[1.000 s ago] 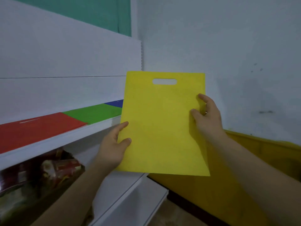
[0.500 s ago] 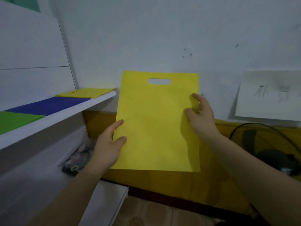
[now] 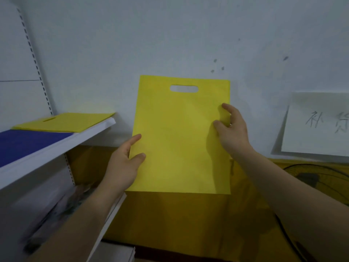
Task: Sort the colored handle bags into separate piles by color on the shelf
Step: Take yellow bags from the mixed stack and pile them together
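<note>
A white rectangular paper sheet (image 3: 317,127) is fixed to the pale painted wall (image 3: 151,35) at three o'clock. It carries grey handwritten Chinese characters: the first reads 补, and the second, cut by the frame edge, is possibly 货.

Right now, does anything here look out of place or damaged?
Nothing stands out. The yellow handle bag, held upright between left hand and right hand, is flat and untorn; the yellow pile and blue pile lie side by side on the shelf.
</note>
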`<state>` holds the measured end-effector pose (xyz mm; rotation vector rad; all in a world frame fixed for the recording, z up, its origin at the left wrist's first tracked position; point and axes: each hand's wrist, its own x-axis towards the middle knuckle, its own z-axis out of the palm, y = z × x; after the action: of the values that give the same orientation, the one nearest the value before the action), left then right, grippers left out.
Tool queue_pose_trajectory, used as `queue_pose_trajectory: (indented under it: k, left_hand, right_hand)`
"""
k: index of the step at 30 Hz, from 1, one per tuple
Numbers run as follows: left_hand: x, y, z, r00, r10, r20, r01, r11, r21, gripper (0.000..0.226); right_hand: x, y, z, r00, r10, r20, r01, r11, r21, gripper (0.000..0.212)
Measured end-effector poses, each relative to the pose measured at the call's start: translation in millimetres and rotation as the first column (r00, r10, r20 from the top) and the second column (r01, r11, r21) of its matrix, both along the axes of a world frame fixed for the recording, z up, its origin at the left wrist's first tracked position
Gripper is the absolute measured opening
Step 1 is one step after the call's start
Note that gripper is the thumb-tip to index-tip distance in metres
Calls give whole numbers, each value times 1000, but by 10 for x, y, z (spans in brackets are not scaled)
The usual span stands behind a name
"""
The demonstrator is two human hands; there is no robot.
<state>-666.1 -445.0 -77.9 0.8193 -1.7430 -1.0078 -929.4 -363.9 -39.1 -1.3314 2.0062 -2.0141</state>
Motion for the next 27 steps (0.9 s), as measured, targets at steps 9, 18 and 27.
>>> queue_pose_trajectory:
  k: [9,18,27]
  left_hand:
    - [-125,-815,6,1000,-14,-18,14,1000,15,49]
    - [-225,-1385,24,975,223,5,-223,974,-34,49]
    - [-94,-1723,175,805,590,59,-583,806,-102,49]
  right_hand:
    - [-166,-853,-8,999,31,14,-31,1000,-1,49]
    - [-264,-1888,88,976,202,-78,-204,979,-20,50]
    - [-85,-2988,302,866,480,-142,-490,871,-42,51]
